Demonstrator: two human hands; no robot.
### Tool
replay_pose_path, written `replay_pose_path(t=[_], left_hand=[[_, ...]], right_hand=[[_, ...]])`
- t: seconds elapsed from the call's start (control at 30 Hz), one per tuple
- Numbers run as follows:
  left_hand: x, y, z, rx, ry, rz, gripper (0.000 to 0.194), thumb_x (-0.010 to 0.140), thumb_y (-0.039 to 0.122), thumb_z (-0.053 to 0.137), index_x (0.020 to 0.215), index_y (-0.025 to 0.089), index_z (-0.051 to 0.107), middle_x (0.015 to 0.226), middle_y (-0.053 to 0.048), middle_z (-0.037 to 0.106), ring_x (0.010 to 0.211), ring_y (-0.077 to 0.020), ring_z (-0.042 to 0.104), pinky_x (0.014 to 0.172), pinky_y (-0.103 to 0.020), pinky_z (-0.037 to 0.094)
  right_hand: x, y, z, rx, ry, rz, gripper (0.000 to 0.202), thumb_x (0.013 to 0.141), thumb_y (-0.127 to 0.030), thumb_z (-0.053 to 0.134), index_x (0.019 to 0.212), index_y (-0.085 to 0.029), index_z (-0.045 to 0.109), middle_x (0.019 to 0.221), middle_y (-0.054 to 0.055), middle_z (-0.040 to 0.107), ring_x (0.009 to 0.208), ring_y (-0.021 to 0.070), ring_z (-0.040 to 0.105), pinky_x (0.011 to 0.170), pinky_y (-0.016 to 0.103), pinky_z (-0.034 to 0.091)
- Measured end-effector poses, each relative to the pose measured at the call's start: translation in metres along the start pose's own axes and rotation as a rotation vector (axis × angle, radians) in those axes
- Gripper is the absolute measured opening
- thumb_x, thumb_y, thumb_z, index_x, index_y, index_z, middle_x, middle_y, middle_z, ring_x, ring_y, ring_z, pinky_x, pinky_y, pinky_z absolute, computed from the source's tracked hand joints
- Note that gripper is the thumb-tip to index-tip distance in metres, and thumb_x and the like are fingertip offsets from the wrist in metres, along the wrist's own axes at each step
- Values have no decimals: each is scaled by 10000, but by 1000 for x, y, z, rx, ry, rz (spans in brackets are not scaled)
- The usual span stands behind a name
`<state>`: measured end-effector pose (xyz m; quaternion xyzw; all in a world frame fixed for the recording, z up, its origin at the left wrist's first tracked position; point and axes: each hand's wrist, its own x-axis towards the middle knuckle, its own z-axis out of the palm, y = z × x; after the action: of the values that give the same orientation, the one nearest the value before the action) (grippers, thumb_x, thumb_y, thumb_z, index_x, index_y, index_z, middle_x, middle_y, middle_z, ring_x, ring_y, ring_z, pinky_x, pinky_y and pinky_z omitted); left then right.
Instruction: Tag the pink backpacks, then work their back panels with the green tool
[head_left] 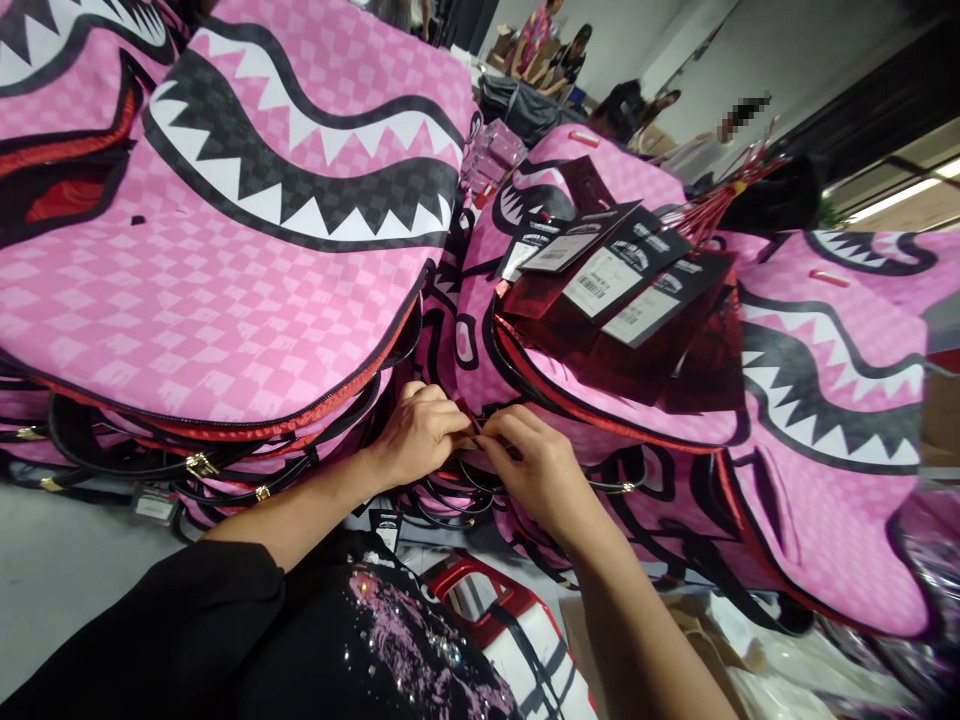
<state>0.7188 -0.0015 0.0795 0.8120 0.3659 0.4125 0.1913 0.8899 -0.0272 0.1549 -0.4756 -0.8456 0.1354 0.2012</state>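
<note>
My left hand (421,432) and my right hand (534,462) meet almost fingertip to fingertip in the gap between two stacks of pink backpacks. Both are closed in a pinch, and whatever they grip is too small and dark to make out. To the left lies a large pink checkered backpack (202,300) with a shark-mouth print and red zipper edging. Just beyond my right hand is another pink backpack (600,160). On it rests a bunch of black hang tags (600,280) with white barcode labels, dark red translucent pouches (697,370) and red strings (720,205).
More pink backpacks (847,480) are piled at right, with black straps and gold buckles (201,464) hanging below the stacks. Under my arms is a red-framed white item (517,630) with black lines. Several people (532,45) are at the back, near a black bag (525,105).
</note>
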Motion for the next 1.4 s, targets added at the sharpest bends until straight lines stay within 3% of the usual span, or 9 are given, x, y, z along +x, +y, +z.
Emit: replay_pose_path(t=[0.2, 0.4, 0.67, 0.87, 1.03, 1.2, 1.4], left_hand=[[5, 5, -8, -12, -93, -48, 141, 876, 206, 586, 743, 176, 625, 753, 4, 659, 820, -159, 544, 793, -340, 317], [8, -1, -8, -89, -151, 18, 281, 840, 15, 439, 674, 168, 606, 672, 13, 608, 763, -133, 521, 813, -334, 320], [8, 5, -8, -13, -159, -20, 162, 814, 63, 503, 703, 169, 554, 736, -1, 602, 796, -158, 504, 765, -327, 317], [7, 1, -7, -50, -199, 65, 272, 757, -23, 380, 654, 168, 543, 663, 9, 555, 753, -146, 493, 808, -333, 329], [6, -1, -6, 7, -194, 87, 267, 803, 0, 393, 672, 167, 555, 667, 5, 564, 754, -155, 499, 784, -331, 330], [5, 1, -5, 91, -170, 45, 134, 859, 142, 532, 735, 172, 575, 739, -5, 591, 787, -176, 517, 787, -346, 339], [4, 10, -7, 227, -106, 88, 126, 858, 139, 551, 742, 189, 544, 742, -3, 604, 809, -198, 540, 792, -365, 340]], right_hand=[[4, -12, -3, -63, -79, 53, 186, 914, -120, 510, 741, -190, 515, 779, 13, 519, 710, 133, 507, 655, 243, 399], [6, -9, -5, -51, -107, 50, 220, 929, -93, 476, 730, -187, 476, 779, 2, 493, 714, 123, 475, 660, 235, 370], [6, -12, -8, -166, -168, 36, 172, 913, -89, 498, 763, -168, 522, 788, 6, 500, 706, 120, 468, 646, 235, 350], [7, -15, -14, -227, -207, 47, 141, 912, -119, 514, 781, -160, 544, 810, 17, 534, 728, 128, 483, 647, 236, 349], [7, -18, -15, -313, -239, 24, 129, 929, -154, 504, 824, -152, 579, 831, 32, 574, 725, 134, 502, 635, 243, 348], [5, -20, -11, -370, -223, 3, 99, 930, -217, 543, 878, -151, 595, 857, 34, 601, 727, 146, 527, 627, 262, 349], [3, -19, -8, -410, -212, 16, 95, 914, -161, 509, 909, -145, 603, 893, 51, 625, 757, 159, 560, 634, 272, 356]])
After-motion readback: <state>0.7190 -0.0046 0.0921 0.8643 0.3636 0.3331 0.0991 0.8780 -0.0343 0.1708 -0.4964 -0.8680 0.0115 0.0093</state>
